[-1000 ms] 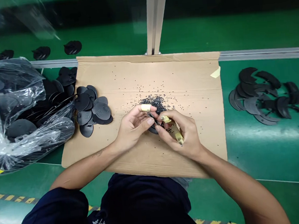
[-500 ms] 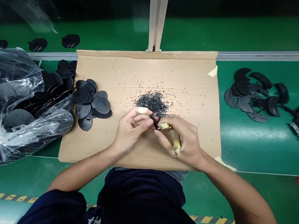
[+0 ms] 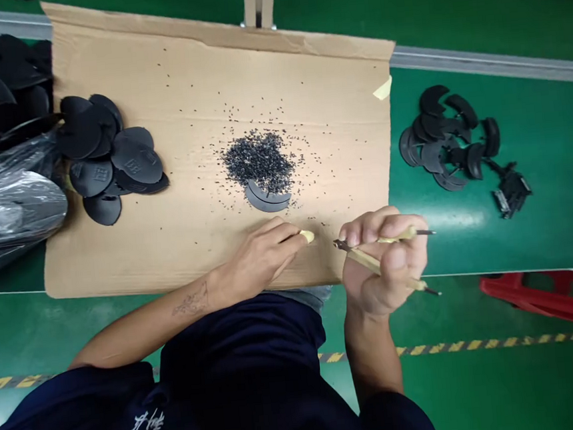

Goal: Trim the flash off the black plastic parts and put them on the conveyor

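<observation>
Taped picks [image 3: 365, 260] in right hand [image 3: 388, 263], left hand [image 3: 262, 254] curled at cardboard sheet [image 3: 316, 92] edge

From the head camera, the right hand sits just past the near edge of the cardboard sheet, its fingers closed around the two slim taped picks. Both are wrapped in pale yellow tape and cross in the grip, with dark metal points sticking out. One point aims left toward the left hand, and the others stick out to the right over the green workbench [image 3: 534, 120].

The left hand lies on the sheet with its fingers curled together and nothing visible in them. A strip of pale tape [image 3: 307, 236] wraps one fingertip, which sits near the tip of the left-pointing pick but not touching it.

Up the sheet from the hands, a heap of black granules [image 3: 259, 162] lies with loose grains scattered around it. Two black crescent pieces [image 3: 268, 200] rest against its lower edge, one lying along the other. To the left, embossed black rubber discs [image 3: 131, 158] overlap in a pile beside a clear plastic bag [image 3: 9, 206] of similar dark pieces. To the right, more black crescents [image 3: 443, 141] lie in a loose cluster on the bench, just beyond the sheet.
</observation>
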Demonstrator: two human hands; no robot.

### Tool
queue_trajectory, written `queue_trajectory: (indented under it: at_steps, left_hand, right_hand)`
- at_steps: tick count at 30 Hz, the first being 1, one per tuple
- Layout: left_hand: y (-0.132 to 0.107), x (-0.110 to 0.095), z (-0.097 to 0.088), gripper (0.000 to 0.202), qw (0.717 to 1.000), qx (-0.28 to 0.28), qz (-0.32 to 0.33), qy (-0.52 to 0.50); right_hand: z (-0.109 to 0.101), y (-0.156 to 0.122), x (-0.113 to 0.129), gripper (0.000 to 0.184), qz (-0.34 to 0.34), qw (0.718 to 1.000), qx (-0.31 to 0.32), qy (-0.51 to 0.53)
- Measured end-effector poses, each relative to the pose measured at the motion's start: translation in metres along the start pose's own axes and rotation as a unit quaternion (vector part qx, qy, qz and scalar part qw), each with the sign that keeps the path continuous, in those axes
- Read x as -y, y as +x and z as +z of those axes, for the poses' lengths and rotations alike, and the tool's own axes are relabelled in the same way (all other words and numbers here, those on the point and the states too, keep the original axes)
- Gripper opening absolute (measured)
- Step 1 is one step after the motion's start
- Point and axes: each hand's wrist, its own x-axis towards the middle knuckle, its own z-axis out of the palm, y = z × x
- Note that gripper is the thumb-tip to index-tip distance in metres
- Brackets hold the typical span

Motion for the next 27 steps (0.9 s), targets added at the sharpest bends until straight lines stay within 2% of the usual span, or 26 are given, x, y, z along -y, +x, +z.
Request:
queue_trajectory:
  at_steps: [2, 6, 11, 15, 18, 23, 27]
  left_hand:
    - [-0.001, 0.000, 0.005, 0.022, 1.000, -0.009, -0.003, 0.011]
    - [-0.003, 0.001, 0.007, 0.029, 0.999, -0.037, -0.007, 0.001]
    - [-0.004, 0.003, 0.006, 0.041, 0.999, -0.024, -0.023, -0.014]
    - [-0.004, 0.005, 0.007, 0.046, 0.999, -0.028, -0.024, -0.008]
    - [-0.004, 0.005, 0.009, 0.049, 0.999, -0.028, -0.027, 0.009]
    - [-0.004, 0.003, 0.009, 0.049, 0.999, -0.029, -0.015, 0.014]
    - [-0.006, 0.001, -0.003, 0.038, 1.000, 0.004, -0.014, 0.009]
  right_hand:
    - [0.003, -0.001, 0.002, 0.031, 0.015, 0.999, -0.033, 0.009]
    - [0.016, -0.007, -0.002, 0.033, 0.039, 0.996, -0.055, 0.062]
    - [0.035, -0.014, -0.015, 0.036, 0.052, 0.994, -0.068, 0.066]
    - [0.039, -0.017, -0.024, 0.035, 0.063, 0.990, -0.063, 0.108]
    - [0.041, -0.020, -0.026, 0.034, 0.059, 0.991, -0.066, 0.100]
    - [0.046, -0.021, -0.024, 0.037, 0.040, 0.993, -0.072, 0.090]
    - [0.048, -0.020, -0.023, 0.035, 0.019, 0.992, -0.066, 0.105]
